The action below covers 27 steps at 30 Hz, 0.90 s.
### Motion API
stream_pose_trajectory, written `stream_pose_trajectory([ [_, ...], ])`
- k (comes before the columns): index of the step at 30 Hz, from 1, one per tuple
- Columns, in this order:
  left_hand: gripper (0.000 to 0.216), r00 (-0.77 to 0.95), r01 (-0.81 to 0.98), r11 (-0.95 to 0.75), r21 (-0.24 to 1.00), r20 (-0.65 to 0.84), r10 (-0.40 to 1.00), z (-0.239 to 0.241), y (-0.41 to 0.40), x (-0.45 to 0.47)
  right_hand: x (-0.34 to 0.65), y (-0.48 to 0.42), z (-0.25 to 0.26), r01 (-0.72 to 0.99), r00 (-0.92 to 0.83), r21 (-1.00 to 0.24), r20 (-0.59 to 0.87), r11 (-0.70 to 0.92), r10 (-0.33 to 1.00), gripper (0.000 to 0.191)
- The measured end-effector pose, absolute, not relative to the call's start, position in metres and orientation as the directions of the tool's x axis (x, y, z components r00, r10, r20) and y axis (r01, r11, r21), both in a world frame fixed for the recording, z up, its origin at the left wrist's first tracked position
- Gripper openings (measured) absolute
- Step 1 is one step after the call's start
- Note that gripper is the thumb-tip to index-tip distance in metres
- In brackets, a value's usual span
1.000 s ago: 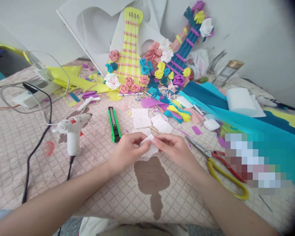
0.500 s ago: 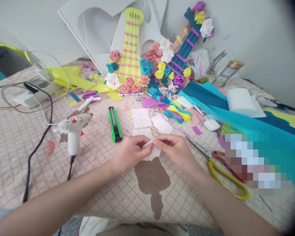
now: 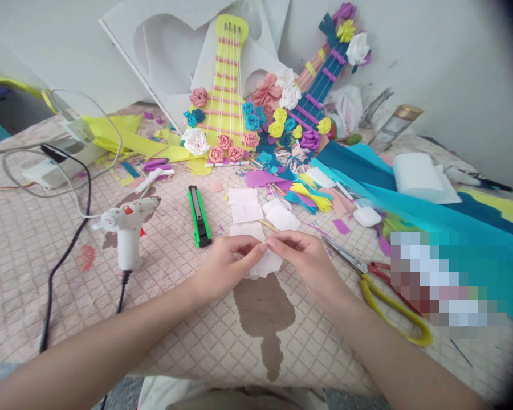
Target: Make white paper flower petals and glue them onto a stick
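My left hand and my right hand meet fingertip to fingertip over the middle of the table. Between them they pinch a piece of white paper, whose lower part shows under the fingers. Its upper edge is hidden by the thumbs and fingertips. Just beyond my hands lie more white paper squares, one of them partly behind my left fingers. A thin wooden stick lies among them. Left of my hands is a green utility knife; to the right rest scissors with red and yellow handles.
A white glue gun with its cord stands at left, near a power strip. Paper-flower guitar shapes, yellow and blue, lean at the back. Teal paper sheets and a white roll lie at right.
My fingertips have shifted slightly on the white paper, and its folded upper edge, visible before, is now covered by my thumbs. The things around have stayed put.
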State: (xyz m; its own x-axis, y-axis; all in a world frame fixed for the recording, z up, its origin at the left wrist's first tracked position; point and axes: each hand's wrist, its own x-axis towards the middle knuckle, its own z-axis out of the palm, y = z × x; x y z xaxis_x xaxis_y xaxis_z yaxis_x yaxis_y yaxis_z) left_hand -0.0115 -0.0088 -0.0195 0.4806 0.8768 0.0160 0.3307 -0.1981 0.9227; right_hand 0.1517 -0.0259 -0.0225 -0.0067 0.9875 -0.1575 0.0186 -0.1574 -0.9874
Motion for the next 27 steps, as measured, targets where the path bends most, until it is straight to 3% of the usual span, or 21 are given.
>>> stream_pose_trajectory([
  [6, 0.036, 0.464, 0.307, -0.103, 0.946, -0.055, 0.884, -0.023, -0.009, -0.012, 0.151, -0.025, -0.024, -0.105, 0.012, -0.972, -0.21, -0.208, 0.978, 0.018],
  [12, 0.034, 0.558, -0.089, 0.191, 0.978, -0.11, 0.823, -0.028, -0.006, -0.012, 0.153, -0.022, -0.021, -0.407, -0.017, -0.864, -0.318, -0.297, 0.948, 0.015],
  [15, 0.031, 0.613, -0.194, 0.238, 0.952, -0.072, 0.787, -0.029, -0.005, -0.012, 0.155, -0.02, -0.02, -0.479, -0.046, -0.821, -0.331, -0.311, 0.943, 0.011],
  [19, 0.025, 0.616, -0.173, 0.211, 0.962, -0.062, 0.785, -0.023, -0.008, -0.012, 0.157, -0.017, -0.021, -0.517, -0.073, -0.785, -0.358, -0.342, 0.931, 0.011],
  [27, 0.025, 0.557, 0.071, 0.084, 0.994, -0.109, 0.823, -0.019, -0.007, -0.01, 0.157, -0.018, -0.02, -0.535, -0.113, -0.769, -0.346, -0.35, 0.931, 0.019],
])
